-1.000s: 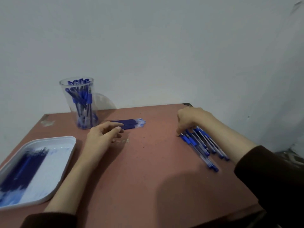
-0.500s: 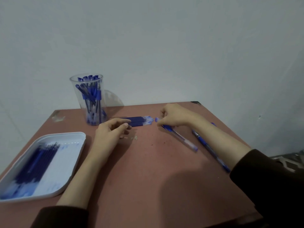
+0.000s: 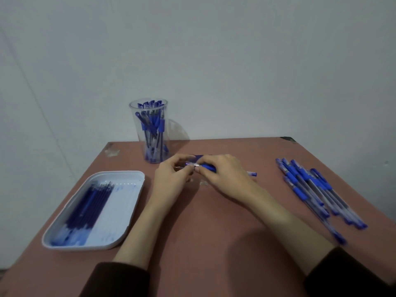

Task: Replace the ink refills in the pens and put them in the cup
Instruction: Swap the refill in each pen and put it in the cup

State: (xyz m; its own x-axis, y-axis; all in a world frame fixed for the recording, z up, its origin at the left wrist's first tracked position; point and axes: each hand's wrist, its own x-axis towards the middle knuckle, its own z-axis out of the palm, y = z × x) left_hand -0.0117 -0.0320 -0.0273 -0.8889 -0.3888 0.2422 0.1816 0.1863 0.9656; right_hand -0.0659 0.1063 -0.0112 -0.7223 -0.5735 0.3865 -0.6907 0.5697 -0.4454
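My left hand point(image 3: 171, 179) and my right hand point(image 3: 225, 174) meet over the middle of the table, both gripping one blue pen point(image 3: 206, 167). Its back end sticks out to the right of my right hand. The left fingers pinch the pen's tip end and the right fingers curl round its blue grip. A clear cup point(image 3: 151, 131) holding several blue pens stands behind the hands. Just behind my fingers lies a small bundle of blue refills point(image 3: 198, 156), mostly hidden. Several loose blue pens point(image 3: 312, 189) lie on the right of the table.
A white tray point(image 3: 128, 213) with several blue refills sits at the left front of the reddish table point(image 3: 203, 243). A pale wall stands close behind the table. The table's right corner is near the pen pile.
My right hand left the pen pile, carried one pen leftward to the middle, and my left hand came up to grip its tip end. The camera view shifted left.
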